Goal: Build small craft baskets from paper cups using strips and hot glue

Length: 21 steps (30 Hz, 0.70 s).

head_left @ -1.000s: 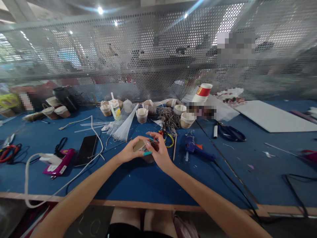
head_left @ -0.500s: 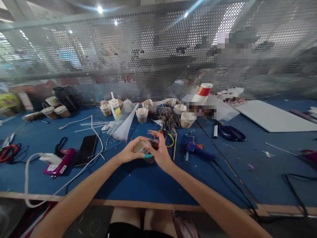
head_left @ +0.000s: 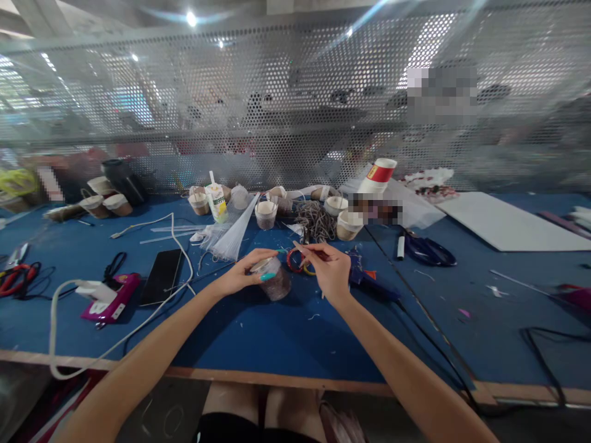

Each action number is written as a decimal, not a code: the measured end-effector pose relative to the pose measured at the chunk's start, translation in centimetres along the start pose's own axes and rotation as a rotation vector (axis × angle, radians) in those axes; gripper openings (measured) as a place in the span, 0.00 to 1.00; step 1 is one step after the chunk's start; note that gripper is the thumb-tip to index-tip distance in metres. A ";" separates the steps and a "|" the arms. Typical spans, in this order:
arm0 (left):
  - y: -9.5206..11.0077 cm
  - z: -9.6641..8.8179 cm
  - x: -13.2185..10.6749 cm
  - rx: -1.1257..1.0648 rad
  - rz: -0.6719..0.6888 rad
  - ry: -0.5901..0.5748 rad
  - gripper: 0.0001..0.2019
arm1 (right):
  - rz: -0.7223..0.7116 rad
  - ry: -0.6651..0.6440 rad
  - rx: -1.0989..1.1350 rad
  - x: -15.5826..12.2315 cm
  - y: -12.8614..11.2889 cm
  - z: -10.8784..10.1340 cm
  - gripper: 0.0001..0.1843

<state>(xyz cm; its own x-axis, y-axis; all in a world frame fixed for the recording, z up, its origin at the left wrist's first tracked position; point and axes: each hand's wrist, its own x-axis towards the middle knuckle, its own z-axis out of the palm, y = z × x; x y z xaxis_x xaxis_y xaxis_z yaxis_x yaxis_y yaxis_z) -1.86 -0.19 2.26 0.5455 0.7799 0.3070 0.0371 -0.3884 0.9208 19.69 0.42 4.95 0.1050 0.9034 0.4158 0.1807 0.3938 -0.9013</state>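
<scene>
My left hand (head_left: 247, 271) is closed around a small brownish cup-shaped pot (head_left: 278, 284), tilted so its pale opening faces left. To the right of the pot, my right hand (head_left: 327, 264) is raised with thumb and fingers pinched together; whether something thin is between the fingertips I cannot make out. Scissors or pliers with red and yellow handles (head_left: 294, 261) lie just behind, partly covered by the right hand. A blue glue gun (head_left: 373, 284) rests on the table beyond my right wrist, partly hidden by the hand.
Behind my hands are small lined pots (head_left: 265, 215), tangled grey-brown cord (head_left: 316, 220), clear glue sticks (head_left: 236, 237) and a drink carton (head_left: 216, 200). On the left lie a phone (head_left: 161, 277), a white cable (head_left: 54, 320) and a purple power strip (head_left: 112, 299). Blue-handled scissors (head_left: 429, 250) and a white board (head_left: 512, 221) are right.
My right hand has left the pot and moved right, its fingers now pinched. My left hand still holds the pot, whose side is now more visible.
</scene>
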 end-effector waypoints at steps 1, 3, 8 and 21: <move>0.0 -0.1 0.0 -0.006 -0.001 -0.004 0.25 | 0.046 -0.016 0.003 0.2 -0.1 -0.2 0.15; -0.1 0.0 0.0 -0.013 -0.001 0.002 0.28 | 0.129 -0.054 0.036 0.6 0.0 -0.3 0.16; -0.7 0.9 0.0 -0.086 0.029 0.066 0.33 | 0.259 -0.164 0.131 0.8 0.5 -0.1 0.24; -0.3 0.6 0.2 -0.051 0.036 0.015 0.29 | 0.107 -0.404 -0.007 -0.3 1.9 0.6 0.24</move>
<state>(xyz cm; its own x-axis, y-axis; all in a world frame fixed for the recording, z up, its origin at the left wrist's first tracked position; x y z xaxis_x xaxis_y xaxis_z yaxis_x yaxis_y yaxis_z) -1.26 -0.22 1.95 0.5329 0.7732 0.3437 -0.0257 -0.3912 0.9199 19.36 1.02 3.07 -0.2678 0.9338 0.2372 0.1965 0.2939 -0.9354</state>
